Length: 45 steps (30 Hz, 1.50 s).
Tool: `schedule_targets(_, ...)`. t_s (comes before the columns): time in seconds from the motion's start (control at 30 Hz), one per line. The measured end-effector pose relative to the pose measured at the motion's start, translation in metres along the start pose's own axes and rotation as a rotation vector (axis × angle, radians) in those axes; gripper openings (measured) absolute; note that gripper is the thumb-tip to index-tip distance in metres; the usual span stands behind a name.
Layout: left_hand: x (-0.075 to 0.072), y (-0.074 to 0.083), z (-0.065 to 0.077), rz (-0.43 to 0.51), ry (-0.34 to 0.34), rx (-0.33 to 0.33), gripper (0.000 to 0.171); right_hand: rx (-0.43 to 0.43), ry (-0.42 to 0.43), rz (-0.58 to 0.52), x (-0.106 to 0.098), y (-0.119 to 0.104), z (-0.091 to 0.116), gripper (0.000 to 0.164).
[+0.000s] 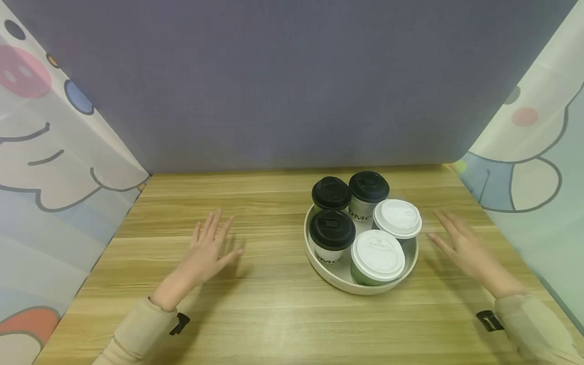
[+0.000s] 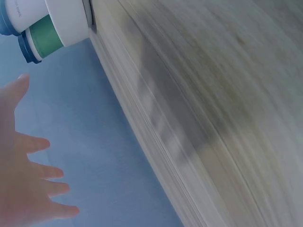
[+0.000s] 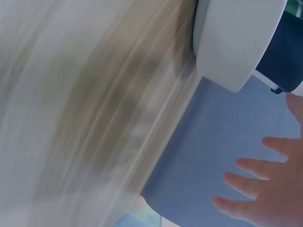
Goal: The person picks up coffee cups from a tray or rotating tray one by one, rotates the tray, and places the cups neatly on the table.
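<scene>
Left hand (image 1: 203,259): above wood-grain table (image 1: 274,319), fingers splayed, holding nothing, well left of round tray (image 1: 353,288). Right hand (image 1: 470,253): fingers extended, grip empty, near tray's right side. Five lidded coffee cups (image 1: 332,230) stand in tray.
</scene>
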State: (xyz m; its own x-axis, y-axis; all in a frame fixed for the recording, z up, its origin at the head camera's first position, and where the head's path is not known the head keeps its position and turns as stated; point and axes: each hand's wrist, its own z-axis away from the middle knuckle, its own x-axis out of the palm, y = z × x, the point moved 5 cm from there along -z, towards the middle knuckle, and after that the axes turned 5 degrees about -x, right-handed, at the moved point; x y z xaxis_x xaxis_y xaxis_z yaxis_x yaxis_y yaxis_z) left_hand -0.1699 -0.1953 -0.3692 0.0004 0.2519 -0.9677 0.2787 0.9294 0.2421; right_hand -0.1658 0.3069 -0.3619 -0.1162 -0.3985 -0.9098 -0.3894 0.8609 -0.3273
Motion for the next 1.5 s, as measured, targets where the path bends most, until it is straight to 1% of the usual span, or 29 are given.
schedule_targets(0.1,-0.001,0.003,0.0,0.014,0.01,0.013,0.077,0.027,-0.029,-0.09,0.002,-0.002,0.0,0.06)
schedule_targets(0.17,-0.002,0.005,0.0,0.016,0.028,0.03,0.075,0.046,-0.049,-0.144,0.004,-0.004,0.0,0.06)
schedule_targets(0.33,-0.005,0.014,0.0,0.018,0.092,0.084,0.071,0.079,-0.075,-0.25,0.007,-0.009,0.0,0.058)
schedule_targets(0.47,-0.008,0.022,0.001,0.023,0.136,0.127,0.066,0.083,-0.083,-0.33,0.011,-0.012,0.0,0.054)
schedule_targets(0.63,-0.011,0.031,0.001,0.025,0.174,0.179,0.061,0.126,-0.103,-0.384,0.016,-0.013,0.002,0.052)
schedule_targets(0.77,-0.011,0.039,0.002,0.028,0.2,0.225,0.058,0.17,-0.119,-0.432,0.022,-0.014,0.008,0.05)
schedule_targets(0.83,-0.011,0.043,0.002,0.035,0.211,0.245,0.057,0.198,-0.117,-0.493,0.024,-0.016,0.011,0.05)
schedule_targets(0.97,-0.013,0.053,0.002,0.053,0.223,0.282,0.056,0.231,-0.124,-0.691,0.03,-0.02,0.021,0.049)
schedule_targets(1.07,-0.014,0.06,0.0,0.065,0.223,0.297,0.056,0.275,-0.159,-0.843,0.036,-0.021,0.026,0.052)
schedule_targets(1.2,-0.016,0.069,-0.002,0.058,0.222,0.311,0.055,0.351,-0.197,-1.008,0.044,-0.022,0.028,0.061)
schedule_targets(1.23,-0.016,0.072,-0.002,0.055,0.221,0.32,0.055,0.362,-0.205,-1.054,0.048,-0.019,0.029,0.058)
schedule_targets(1.27,-0.017,0.074,-0.003,0.053,0.222,0.33,0.056,0.358,-0.208,-1.094,0.05,-0.019,0.03,0.06)
schedule_targets(1.37,-0.019,0.082,-0.006,0.045,0.218,0.357,0.057,0.351,-0.206,-1.158,0.054,-0.02,0.031,0.064)
schedule_targets(1.43,-0.021,0.087,-0.007,0.046,0.223,0.379,0.057,0.348,-0.202,-1.178,0.054,-0.022,0.031,0.065)
schedule_targets(1.47,-0.021,0.09,-0.008,0.044,0.223,0.387,0.057,0.351,-0.197,-1.174,0.052,-0.026,0.03,0.07)
schedule_targets(1.5,-0.021,0.092,-0.01,0.04,0.222,0.395,0.057,0.361,-0.197,-1.173,0.051,-0.028,0.03,0.07)
